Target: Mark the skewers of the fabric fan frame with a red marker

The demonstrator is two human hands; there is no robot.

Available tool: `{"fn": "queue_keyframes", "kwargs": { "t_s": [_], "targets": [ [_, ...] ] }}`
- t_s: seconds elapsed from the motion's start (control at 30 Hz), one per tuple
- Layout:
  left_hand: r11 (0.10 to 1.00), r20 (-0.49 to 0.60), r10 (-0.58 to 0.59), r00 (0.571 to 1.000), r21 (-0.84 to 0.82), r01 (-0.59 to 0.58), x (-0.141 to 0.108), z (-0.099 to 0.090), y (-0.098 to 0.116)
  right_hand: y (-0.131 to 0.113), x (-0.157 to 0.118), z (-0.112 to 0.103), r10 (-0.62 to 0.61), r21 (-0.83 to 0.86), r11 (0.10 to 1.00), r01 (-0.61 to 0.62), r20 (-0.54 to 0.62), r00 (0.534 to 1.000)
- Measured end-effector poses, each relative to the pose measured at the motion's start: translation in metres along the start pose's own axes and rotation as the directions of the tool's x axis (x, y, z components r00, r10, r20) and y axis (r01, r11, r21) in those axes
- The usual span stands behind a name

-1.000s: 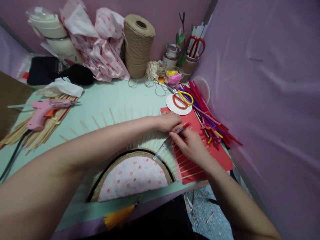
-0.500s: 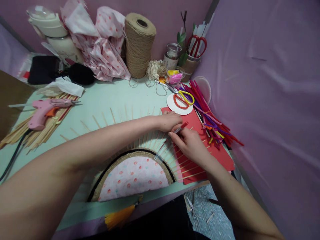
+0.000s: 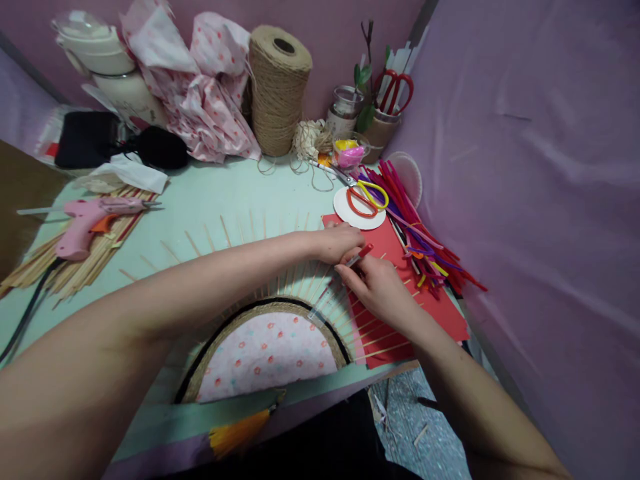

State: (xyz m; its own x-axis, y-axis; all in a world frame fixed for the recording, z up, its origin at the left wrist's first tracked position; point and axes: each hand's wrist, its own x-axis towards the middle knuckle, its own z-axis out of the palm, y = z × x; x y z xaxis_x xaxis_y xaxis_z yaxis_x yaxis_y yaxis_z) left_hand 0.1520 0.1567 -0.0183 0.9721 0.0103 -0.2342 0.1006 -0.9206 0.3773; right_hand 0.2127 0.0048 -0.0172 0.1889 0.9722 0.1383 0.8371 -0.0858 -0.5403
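A half-round fan shape (image 3: 273, 353) covered in flowered cloth lies at the table's front, with thin wooden sticks spreading from its rope-and-black rim. My right hand (image 3: 383, 287) grips a red-capped pen (image 3: 361, 255) above a red sheet (image 3: 440, 313). Close against it, my left hand (image 3: 341, 243) rests bent over the upper edge of the red sheet; its fingertips are mostly hidden, so what they press or hold is unclear. A clear ruler (image 3: 324, 300) runs from beneath the hands down to the fan's rim, between the sticks.
Scissors (image 3: 367, 199) lie on a white disc beside pipe cleaners (image 3: 413, 227). A pink glue gun (image 3: 87, 223) rests on wooden sticks at left. Behind stand a twine spool (image 3: 280, 93), bunched cloth (image 3: 215, 113), a bottle (image 3: 120, 87) and jars (image 3: 345, 110). A yellow tassel (image 3: 240, 433) hangs in front.
My right hand and the pen have shifted very slightly to the left. My left hand stays in place.
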Motion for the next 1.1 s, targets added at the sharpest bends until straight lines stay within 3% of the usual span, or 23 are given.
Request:
{"fn": "queue_keyframes", "kwargs": {
  "t_s": [0.53,1.1],
  "targets": [
    [1.000,0.002,0.007,1.000,-0.022,-0.007,0.0008,-0.0022,0.0030,-0.0020,-0.0022,-0.0041,0.000,0.040,0.999,0.002,-0.040,0.999],
    [0.997,0.008,0.046,0.999,-0.069,-0.045,0.0028,0.0011,0.0010,-0.0043,-0.0008,-0.0063,0.048,0.006,0.999,-0.048,0.064,0.997]
  ]
}}
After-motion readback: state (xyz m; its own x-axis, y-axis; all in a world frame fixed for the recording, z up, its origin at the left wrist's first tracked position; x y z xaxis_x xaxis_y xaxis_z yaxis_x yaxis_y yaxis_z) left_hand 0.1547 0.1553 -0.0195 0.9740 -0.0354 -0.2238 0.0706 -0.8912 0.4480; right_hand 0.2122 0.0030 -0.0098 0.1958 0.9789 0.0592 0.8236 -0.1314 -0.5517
